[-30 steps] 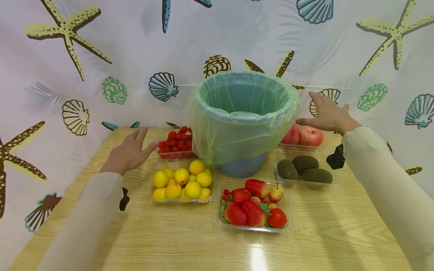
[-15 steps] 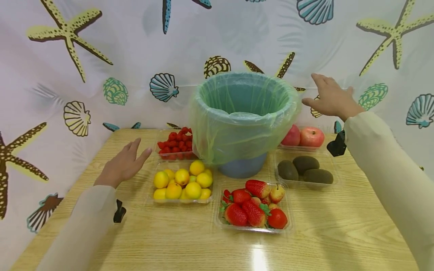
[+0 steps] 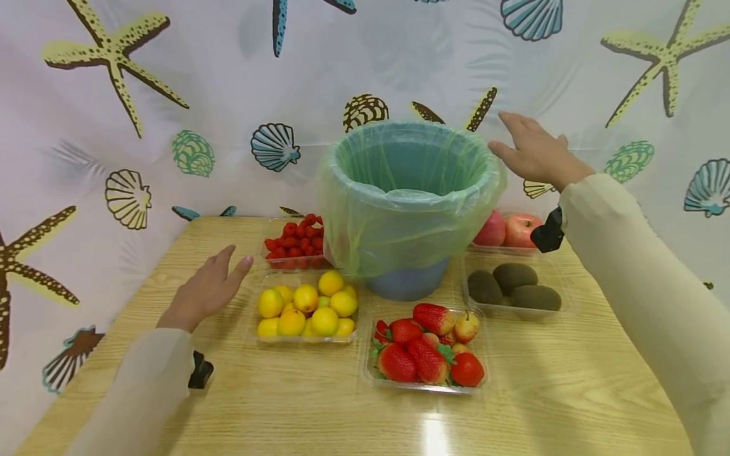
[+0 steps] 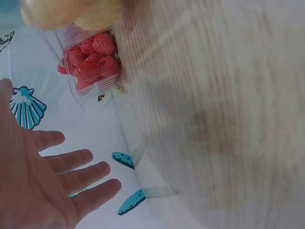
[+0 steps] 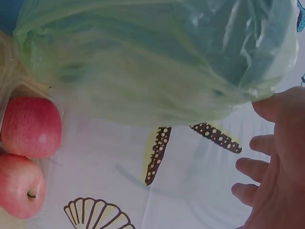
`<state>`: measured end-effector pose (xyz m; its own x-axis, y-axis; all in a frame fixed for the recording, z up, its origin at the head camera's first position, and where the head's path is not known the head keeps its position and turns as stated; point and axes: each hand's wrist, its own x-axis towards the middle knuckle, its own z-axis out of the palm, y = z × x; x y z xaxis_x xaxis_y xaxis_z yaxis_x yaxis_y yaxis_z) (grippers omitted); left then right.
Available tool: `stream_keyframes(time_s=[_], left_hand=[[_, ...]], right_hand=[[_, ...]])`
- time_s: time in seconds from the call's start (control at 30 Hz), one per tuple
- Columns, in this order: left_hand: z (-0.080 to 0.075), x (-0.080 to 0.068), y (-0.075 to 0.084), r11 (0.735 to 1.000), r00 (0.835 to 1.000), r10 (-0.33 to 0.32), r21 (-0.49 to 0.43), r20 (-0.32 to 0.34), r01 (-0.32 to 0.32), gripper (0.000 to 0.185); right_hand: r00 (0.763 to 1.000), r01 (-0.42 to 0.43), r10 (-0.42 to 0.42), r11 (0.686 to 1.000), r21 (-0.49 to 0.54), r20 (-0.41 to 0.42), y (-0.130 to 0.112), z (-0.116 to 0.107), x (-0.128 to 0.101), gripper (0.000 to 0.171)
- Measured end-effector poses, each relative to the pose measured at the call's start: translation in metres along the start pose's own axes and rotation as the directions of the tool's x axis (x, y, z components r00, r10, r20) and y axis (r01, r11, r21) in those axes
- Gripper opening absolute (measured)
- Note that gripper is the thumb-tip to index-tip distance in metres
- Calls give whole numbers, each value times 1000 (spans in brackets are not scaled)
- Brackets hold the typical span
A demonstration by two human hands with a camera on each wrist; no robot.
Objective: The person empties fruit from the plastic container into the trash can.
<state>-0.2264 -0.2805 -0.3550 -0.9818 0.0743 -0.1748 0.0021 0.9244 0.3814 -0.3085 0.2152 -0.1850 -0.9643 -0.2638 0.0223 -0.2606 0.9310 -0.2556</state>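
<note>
Straight and parted, the fingers (image 4: 82, 177) of the left hand (image 3: 199, 292) hold nothing; this hand hovers, palm turned inward, to the left of a clear plastic tray (image 3: 308, 339) of round yellow lemon-like fruits (image 3: 306, 297). Its thumb stands away from the rest. Fingers of the right hand (image 3: 533, 151) are likewise extended, with narrow gaps between them in the wrist view, and grasp nothing. That hand is raised just beside the right rim of a round blue plastic bucket (image 3: 407, 280). Its thumb reaches the edge of the thin, see-through yellow-green plastic liner (image 3: 410, 237) in the wrist view, though I cannot tell whether they touch.

The bucket stands upright on a pale wood-grain counter (image 3: 296, 405), between the two hands, the liner folded outward over its rim and hanging loosely round its upper wall. Left of it, behind the yellow fruits, small bumpy red raspberries (image 3: 293, 242) sit in a clear tray partly hidden by the liner. In front, another clear tray (image 3: 424, 389) holds large red strawberries (image 3: 428, 358) among other red and yellowish fruits. To the right lie oval brown kiwis (image 3: 535, 296) in a tray, and behind them, glossy pinkish-red apples (image 3: 488, 230).
</note>
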Motion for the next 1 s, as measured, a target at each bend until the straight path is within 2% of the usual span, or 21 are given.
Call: stream_keyframes(time_s=[0.13,0.33,0.57,0.77,0.83,1.0], left_hand=[[4,-3,-1,998,1000,17,-64,4,-17,90],[8,-12,-1,974,999,31,-227,36,-22,88],[11,-22,7,949,999,22,-316,36,-10,88],[17,-28,13,895,999,4,-446,50,19,83],[19,-29,14,871,998,-16,-489,55,41,79],[25,-29,18,799,993,-71,-591,92,112,67]], right_hand=[[1000,20,-21,999,31,11,-8,-2,2,69],[993,62,-67,997,55,99,-26,1,8,77],[972,128,-147,985,113,181,-40,12,13,81],[965,126,-151,984,129,214,-47,14,16,86],[966,116,-143,985,131,216,-50,13,18,88],[970,94,-106,993,65,217,-54,14,20,92]])
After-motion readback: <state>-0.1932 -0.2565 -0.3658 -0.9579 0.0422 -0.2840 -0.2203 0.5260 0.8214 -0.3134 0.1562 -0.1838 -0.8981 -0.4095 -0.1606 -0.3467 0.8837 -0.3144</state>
